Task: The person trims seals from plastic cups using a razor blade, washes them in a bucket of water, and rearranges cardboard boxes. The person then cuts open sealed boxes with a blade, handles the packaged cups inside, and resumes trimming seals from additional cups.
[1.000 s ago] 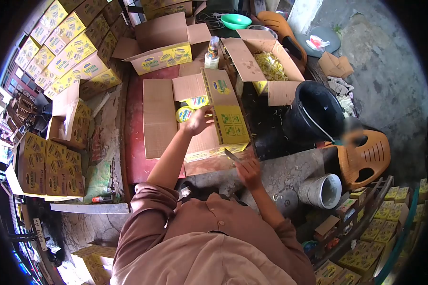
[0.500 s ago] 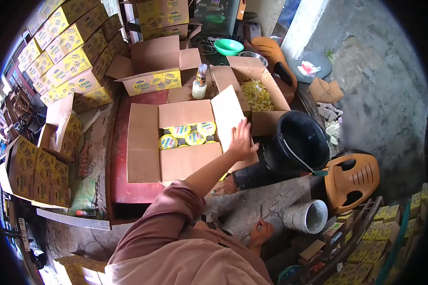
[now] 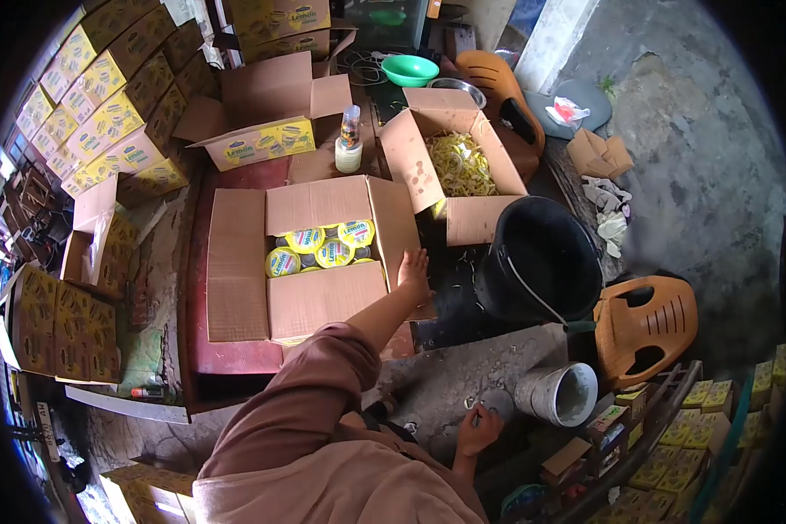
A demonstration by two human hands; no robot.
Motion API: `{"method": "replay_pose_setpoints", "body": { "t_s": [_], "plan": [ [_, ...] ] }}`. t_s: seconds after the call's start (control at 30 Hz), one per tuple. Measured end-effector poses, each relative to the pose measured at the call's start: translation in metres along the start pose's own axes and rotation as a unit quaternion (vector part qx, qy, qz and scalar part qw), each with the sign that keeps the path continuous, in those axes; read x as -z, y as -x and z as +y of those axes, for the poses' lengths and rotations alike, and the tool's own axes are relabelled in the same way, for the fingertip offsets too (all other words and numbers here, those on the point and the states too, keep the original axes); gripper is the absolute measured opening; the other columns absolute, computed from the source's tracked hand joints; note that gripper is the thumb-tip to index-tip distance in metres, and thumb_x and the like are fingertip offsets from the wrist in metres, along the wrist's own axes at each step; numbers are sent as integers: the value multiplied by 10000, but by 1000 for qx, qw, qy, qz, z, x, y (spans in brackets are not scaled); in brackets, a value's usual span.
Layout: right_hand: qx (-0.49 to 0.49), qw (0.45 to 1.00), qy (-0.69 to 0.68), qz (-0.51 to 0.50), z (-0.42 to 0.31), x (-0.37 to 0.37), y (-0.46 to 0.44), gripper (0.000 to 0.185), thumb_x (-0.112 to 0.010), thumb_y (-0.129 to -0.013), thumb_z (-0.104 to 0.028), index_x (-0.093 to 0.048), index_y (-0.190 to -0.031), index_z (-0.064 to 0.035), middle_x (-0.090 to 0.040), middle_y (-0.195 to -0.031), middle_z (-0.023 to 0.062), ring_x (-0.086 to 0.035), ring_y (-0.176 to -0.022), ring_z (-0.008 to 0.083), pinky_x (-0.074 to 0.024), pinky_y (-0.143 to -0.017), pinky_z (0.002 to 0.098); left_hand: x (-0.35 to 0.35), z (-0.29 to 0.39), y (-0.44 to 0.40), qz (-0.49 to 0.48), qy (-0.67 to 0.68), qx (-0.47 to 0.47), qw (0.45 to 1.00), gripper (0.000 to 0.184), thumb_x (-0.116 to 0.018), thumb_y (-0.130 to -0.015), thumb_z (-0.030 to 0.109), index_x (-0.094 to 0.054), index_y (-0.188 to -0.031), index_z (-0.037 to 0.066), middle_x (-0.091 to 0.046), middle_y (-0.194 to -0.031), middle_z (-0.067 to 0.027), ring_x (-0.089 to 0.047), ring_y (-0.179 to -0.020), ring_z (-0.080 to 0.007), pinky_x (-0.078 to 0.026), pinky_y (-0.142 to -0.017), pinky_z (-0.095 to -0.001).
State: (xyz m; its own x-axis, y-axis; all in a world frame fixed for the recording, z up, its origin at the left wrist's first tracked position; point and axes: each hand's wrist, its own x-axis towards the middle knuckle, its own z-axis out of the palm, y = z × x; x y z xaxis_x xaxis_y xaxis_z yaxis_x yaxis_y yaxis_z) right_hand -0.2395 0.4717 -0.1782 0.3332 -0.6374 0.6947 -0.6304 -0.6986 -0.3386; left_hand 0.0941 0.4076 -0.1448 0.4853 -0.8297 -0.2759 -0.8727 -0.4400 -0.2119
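Note:
An open cardboard box [image 3: 323,301] stands on the red table [image 3: 223,354], its flaps spread outward. Inside are several round yellow-lidded cups [image 3: 334,253] marked "Lemon". My left hand [image 3: 413,272] lies with fingers extended against the box's right flap. Low and to the right, away from the box, my right hand [image 3: 480,430] is closed round a small thin tool, most of it hidden by the fingers; earlier frames show it as a knife-like blade.
Behind stand another open box [image 3: 266,144], a clear bottle [image 3: 348,144] and a green bowl [image 3: 410,70]. To the right are a box of yellow strips [image 3: 463,166], a black bucket [image 3: 541,262], a grey bucket [image 3: 555,393] and an orange chair [image 3: 642,332]. Stacked cartons [image 3: 105,122] rise at left.
The near box's right flap has been folded outward, uncovering more cups. My left hand moved from over the cups to that flap. My right hand drew back from the box and down.

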Motion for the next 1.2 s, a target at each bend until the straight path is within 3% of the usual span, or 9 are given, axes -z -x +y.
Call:
{"method": "replay_pose_setpoints", "body": {
  "t_s": [0.23,0.43,0.53,0.77,0.97,1.07,1.13,1.2],
  "plan": [
    [-5,1000,0,12,2,-1,-3,104,-631,-706,-1,-632,-777,-77,-476,-638,74,-487,-620,264,-398,-598,397,-7,-9,0,-95,-72,-10,993,855,-417,-785,594,-167,-1372,24,-91,-1454,-118,-58,-1344,-254,-30,-1072,-434],
    [0,1000,4,23,-7,8,4,77,-638,-714,-10,-636,-765,-69,-529,-663,77,-519,-646,265,-414,-606,386,-18,-11,0,-68,-80,-4,994,861,-430,-770,606,-189,-1371,38,-115,-1447,-131,-74,-1341,-270,-24,-1068,-466],
    [-3,999,5,33,-11,13,6,64,-643,-715,-16,-640,-755,-65,-552,-679,79,-534,-659,266,-418,-606,382,-68,-1,-47,-43,-130,-28,990,825,-440,-785,564,-190,-1371,39,-129,-1452,-88,-85,-1337,-279,-53,-1045,-522],
    [-50,998,28,40,-15,22,12,97,-647,-696,-4,-649,-772,-65,-542,-675,80,-519,-674,264,-421,-611,381,-39,3,-30,-112,-148,-16,983,799,-465,-773,535,-231,-1360,45,-183,-1435,-89,-124,-1328,-288,-65,-1040,-533],
    [-31,998,38,48,-15,30,5,144,-641,-661,22,-648,-777,-63,-539,-669,76,-515,-673,265,-423,-601,378,-32,2,-25,-144,-158,-19,977,778,-486,-763,511,-267,-1350,50,-229,-1421,-89,-158,-1319,-296,-76,-1036,-542],
    [-31,997,25,61,-18,26,2,136,-644,-657,20,-644,-767,-59,-546,-667,71,-518,-668,266,-428,-606,377,-26,1,-12,-69,-121,-15,990,768,-497,-758,499,-284,-1346,53,-253,-1414,-90,-175,-1315,-301,-81,-1034,-546],
    [-33,998,15,44,-19,21,-1,126,-646,-658,19,-639,-759,-56,-552,-662,68,-519,-660,264,-431,-607,375,-27,-6,8,91,-21,-16,995,574,-451,-806,424,-451,-1249,59,-345,-1357,-116,-241,-1281,-310,-145,-1017,-523],
    [-12,999,-2,37,-27,12,-11,129,-653,-657,20,-635,-757,-58,-544,-659,66,-518,-649,257,-427,-606,372,-7,-25,46,109,36,-85,990,585,-438,-814,417,-417,-1265,45,-345,-1344,-142,-260,-1265,-316,-170,-1011,-510]
  ]
}}
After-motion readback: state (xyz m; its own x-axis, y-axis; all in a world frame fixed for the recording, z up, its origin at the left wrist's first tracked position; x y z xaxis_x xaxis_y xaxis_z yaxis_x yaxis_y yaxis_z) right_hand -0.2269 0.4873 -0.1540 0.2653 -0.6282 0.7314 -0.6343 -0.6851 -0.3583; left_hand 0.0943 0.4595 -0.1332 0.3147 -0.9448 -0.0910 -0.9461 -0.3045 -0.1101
